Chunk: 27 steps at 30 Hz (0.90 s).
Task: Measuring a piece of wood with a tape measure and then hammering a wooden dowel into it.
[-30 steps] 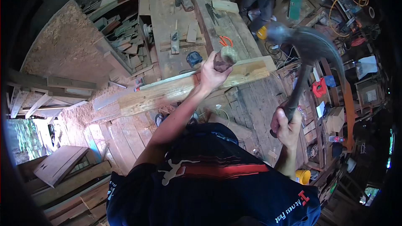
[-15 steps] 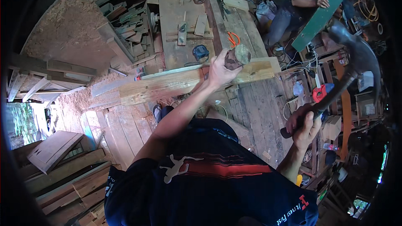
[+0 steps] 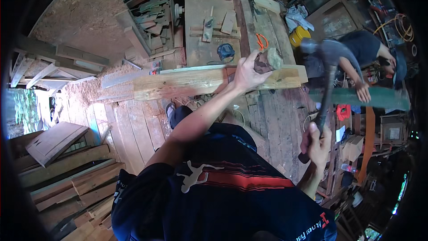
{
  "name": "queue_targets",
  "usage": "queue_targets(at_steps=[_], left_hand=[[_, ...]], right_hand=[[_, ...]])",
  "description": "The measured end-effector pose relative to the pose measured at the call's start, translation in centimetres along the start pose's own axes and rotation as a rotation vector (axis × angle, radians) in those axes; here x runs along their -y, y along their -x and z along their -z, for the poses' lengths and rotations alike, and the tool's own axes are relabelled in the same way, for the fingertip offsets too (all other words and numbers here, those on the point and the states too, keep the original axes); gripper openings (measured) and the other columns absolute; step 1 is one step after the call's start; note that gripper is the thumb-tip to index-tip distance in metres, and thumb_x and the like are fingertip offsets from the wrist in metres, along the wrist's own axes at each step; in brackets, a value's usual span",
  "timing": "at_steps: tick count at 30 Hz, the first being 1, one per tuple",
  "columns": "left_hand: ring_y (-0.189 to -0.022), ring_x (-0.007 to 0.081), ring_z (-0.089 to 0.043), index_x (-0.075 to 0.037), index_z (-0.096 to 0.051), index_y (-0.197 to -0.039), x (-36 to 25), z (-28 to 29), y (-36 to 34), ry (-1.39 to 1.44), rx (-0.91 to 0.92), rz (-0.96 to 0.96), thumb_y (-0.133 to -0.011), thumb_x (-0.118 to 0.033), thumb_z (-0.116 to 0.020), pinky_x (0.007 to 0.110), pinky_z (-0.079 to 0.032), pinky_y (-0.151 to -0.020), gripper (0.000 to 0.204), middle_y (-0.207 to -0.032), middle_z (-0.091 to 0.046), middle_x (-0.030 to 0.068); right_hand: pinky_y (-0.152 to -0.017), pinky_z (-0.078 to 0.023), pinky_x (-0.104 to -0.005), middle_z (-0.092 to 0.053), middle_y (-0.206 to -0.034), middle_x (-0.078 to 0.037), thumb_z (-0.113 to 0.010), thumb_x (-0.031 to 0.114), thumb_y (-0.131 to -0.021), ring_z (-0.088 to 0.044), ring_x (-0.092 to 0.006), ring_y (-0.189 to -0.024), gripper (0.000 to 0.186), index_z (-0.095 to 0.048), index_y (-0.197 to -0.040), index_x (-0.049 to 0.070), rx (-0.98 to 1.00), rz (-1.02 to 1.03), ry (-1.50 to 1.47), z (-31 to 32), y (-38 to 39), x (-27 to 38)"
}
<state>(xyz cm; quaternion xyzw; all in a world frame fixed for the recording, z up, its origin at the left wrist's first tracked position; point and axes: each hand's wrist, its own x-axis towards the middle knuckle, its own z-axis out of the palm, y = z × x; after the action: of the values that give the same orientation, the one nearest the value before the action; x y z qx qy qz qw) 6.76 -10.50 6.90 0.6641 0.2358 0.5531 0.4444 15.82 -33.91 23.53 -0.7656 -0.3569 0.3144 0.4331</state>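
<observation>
My left hand (image 3: 248, 75) is closed round a thick, rough, round-ended chunk (image 3: 270, 60) that looks like wood. It stands over a long pale timber beam (image 3: 178, 85) lying crosswise in front of me; whether its lower end touches the beam is hidden. A claw hammer (image 3: 327, 80) is gripped by the handle in my right hand (image 3: 317, 145), at the right of my body. Its head is raised, to the right of the chunk and apart from it. Just beyond the beam are a blue tape measure (image 3: 225, 51) and an orange-handled tool (image 3: 261, 41).
At the right, a person (image 3: 361, 58) bends with a hand on a green board (image 3: 374, 98). A workbench (image 3: 198, 13) bears a hand plane (image 3: 208, 29) and a saw (image 3: 252, 6). Stacked planks (image 3: 76, 183) lie at the lower left, and wood scraps (image 3: 149, 22) at the upper left.
The hammer has swung leftward, its head nearer the chunk. My left hand keeps its hold. The other person has leaned into view, and the green board has gone from steeply tilted to nearly level.
</observation>
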Motion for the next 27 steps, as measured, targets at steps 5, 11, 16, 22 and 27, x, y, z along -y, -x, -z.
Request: queue_targets(at_steps=[5, 11, 16, 22, 27], left_hand=[[-0.073, 0.0255, -0.069, 0.0, -0.055, -0.099, -0.3, 0.1, 0.3, 0.052, 0.028, -0.051, -0.057, -0.012, -0.082, 0.031, -0.052, -0.062, 0.052, -0.077, -0.066, 0.0148], [-0.069, 0.0264, -0.068, 0.0, -0.055, -0.097, 0.2, 0.0, 0.5, -0.062, 0.041, -0.056, -0.056, -0.011, -0.082, 0.032, -0.051, -0.06, 0.051, -0.076, -0.065, 0.0144], [-0.07, 0.0256, -0.068, -0.001, -0.055, -0.097, -0.1, 0.1, 0.5, -0.002, 0.02, 0.066, -0.055, -0.01, -0.081, 0.032, -0.052, -0.062, 0.05, -0.077, -0.065, 0.0133], [-0.07, 0.0279, -0.068, -0.001, -0.055, -0.095, -0.7, 0.4, -0.1, -0.002, 0.035, 0.032, -0.056, -0.012, -0.081, 0.033, -0.052, -0.062, 0.048, -0.076, -0.065, 0.014], [-0.067, 0.0174, -0.065, 0.0, -0.055, -0.091, -0.6, 1.0, -0.6, -0.027, 0.009, 0.02, -0.059, -0.011, -0.079, 0.029, -0.05, -0.063, 0.042, -0.073, -0.063, 0.0105]], right_hand=[[-0.033, -0.032, -0.0236, -0.04, -0.05, -0.004, -0.046, 0.03, -0.097, -0.04, -0.0115, -0.036, 0.031, -0.044, -0.084, 0.001, -0.157, 0.296, -0.351, -0.1, -0.3, 0.9], [-0.036, -0.03, -0.022, -0.043, -0.05, 0.002, -0.052, 0.024, -0.095, -0.042, -0.0065, -0.04, 0.027, -0.047, -0.077, 0.005, -0.128, 0.218, -0.011, -1.3, 0.5, 0.1], [-0.036, -0.029, -0.0218, -0.044, -0.048, 0.004, -0.054, 0.017, -0.093, -0.04, -0.0038, -0.039, 0.026, -0.048, -0.071, 0.004, 0.12, -0.099, -0.012, -1.5, 0.7, -2.0], [-0.031, -0.031, -0.0242, -0.037, -0.047, -0.002, -0.048, 0.026, -0.097, -0.037, -0.0098, -0.033, 0.029, -0.044, -0.077, 0.004, 0.023, 0.017, -0.228, -1.0, -0.6, -2.4], [-0.029, -0.028, -0.0255, -0.038, -0.048, -0.002, -0.048, 0.031, -0.097, -0.034, -0.0105, -0.031, 0.035, -0.043, -0.075, 0.005, -0.068, -0.11, -0.43, -1.3, -2.3, -4.1]])
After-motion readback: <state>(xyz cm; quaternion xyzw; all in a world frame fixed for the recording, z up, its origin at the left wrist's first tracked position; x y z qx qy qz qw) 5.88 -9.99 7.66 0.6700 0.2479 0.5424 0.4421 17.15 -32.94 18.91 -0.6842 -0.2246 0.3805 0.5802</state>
